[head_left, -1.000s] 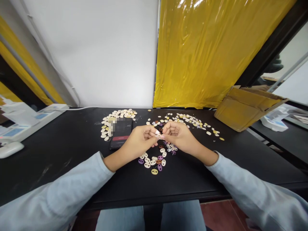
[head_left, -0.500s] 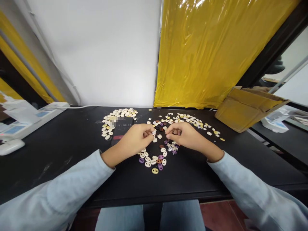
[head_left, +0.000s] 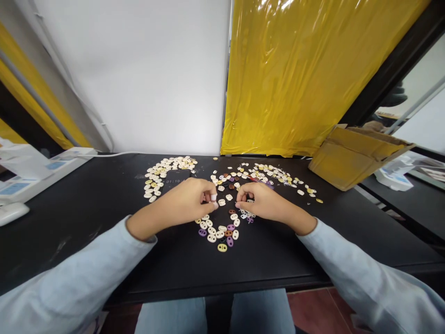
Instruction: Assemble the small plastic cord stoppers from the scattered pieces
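Observation:
My left hand (head_left: 189, 202) is closed in a pinch, with a small white piece (head_left: 213, 197) partly showing between thumb and fingertips. Across a short gap, my right hand (head_left: 266, 200) is also pinched, thumb against fingers; whatever is in it is hidden. Behind its knuckles shows a thin red and purple stick-like item (head_left: 253, 178); I cannot tell whether the hand holds it. Between the hands lie loose white oval two-holed pieces (head_left: 221, 202). Nearer me is a curved group of white, purple, brown and yellow ones, including a yellow piece (head_left: 222, 247).
A dark phone (head_left: 176, 178) showing a timer lies partly under my left hand, bordered by a pile of pale pieces (head_left: 151, 177). More pieces (head_left: 274, 172) spread at the back right, near a cardboard box (head_left: 354, 157). A white power strip (head_left: 78, 155) lies left on the black table (head_left: 86, 241).
Both hands have shifted slightly left and down in view, my left hand moving away from the loose white pieces. More of the red and purple item shows behind my right hand.

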Demonstrator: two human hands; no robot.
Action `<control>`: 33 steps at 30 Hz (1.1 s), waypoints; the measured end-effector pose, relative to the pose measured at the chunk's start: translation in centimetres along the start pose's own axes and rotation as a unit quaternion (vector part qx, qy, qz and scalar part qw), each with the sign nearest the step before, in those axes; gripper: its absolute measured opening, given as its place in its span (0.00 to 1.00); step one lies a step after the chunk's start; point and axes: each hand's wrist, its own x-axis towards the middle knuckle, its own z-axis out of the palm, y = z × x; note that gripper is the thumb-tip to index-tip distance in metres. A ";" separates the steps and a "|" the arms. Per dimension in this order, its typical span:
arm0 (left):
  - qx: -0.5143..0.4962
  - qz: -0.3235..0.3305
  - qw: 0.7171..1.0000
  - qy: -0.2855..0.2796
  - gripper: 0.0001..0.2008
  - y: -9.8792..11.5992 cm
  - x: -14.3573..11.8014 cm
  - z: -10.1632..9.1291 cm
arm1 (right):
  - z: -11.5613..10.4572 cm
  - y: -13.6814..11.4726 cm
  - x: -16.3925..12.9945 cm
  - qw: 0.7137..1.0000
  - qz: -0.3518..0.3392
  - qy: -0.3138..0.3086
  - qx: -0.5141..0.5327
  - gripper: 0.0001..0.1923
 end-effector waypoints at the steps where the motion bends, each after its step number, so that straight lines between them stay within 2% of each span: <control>1: -0.036 0.011 0.998 -0.054 0.04 0.1 -0.2 -0.5 | 0.0 0.0 0.0 1.000 -0.002 0.001 0.006 0.03; 3: -0.086 0.015 0.986 -0.144 0.02 0.3 -0.8 -1.4 | 0.0 -0.2 0.0 1.000 -0.006 0.002 0.020 0.04; 5: -0.093 0.024 0.978 -0.185 0.01 0.3 -1.2 -1.7 | -0.1 -0.3 0.0 0.999 -0.013 0.010 0.030 0.05; 9: -0.060 0.024 0.976 -0.207 0.05 0.0 -1.7 -1.3 | -0.2 -0.5 0.0 0.999 -0.024 0.037 0.021 0.05; 14: -0.034 0.030 0.979 -0.200 0.05 0.4 -1.7 -0.7 | -0.2 -0.6 0.0 0.999 -0.020 0.031 0.012 0.05; 17: -0.017 0.049 0.981 -0.187 0.03 1.0 -1.7 -0.6 | -0.3 -0.5 -0.1 0.999 -0.023 0.038 0.023 0.04; 20: -0.013 0.061 0.983 -0.174 0.05 1.4 -1.6 -0.5 | -0.4 -0.3 -0.2 0.997 -0.016 0.040 0.069 0.04; 24: -0.068 0.048 0.985 -0.152 0.06 1.4 -1.1 -0.4 | -0.1 -0.4 -0.3 0.988 0.006 0.041 0.152 0.05; 28: -0.170 0.008 0.983 -0.066 0.01 0.8 -0.4 0.6 | 0.3 -0.6 -0.1 0.971 0.013 0.015 0.236 0.05; 33: -0.261 -0.050 0.963 0.034 0.03 -0.1 0.5 2.9 | 0.5 -1.0 -0.2 0.961 0.014 -0.017 0.276 0.04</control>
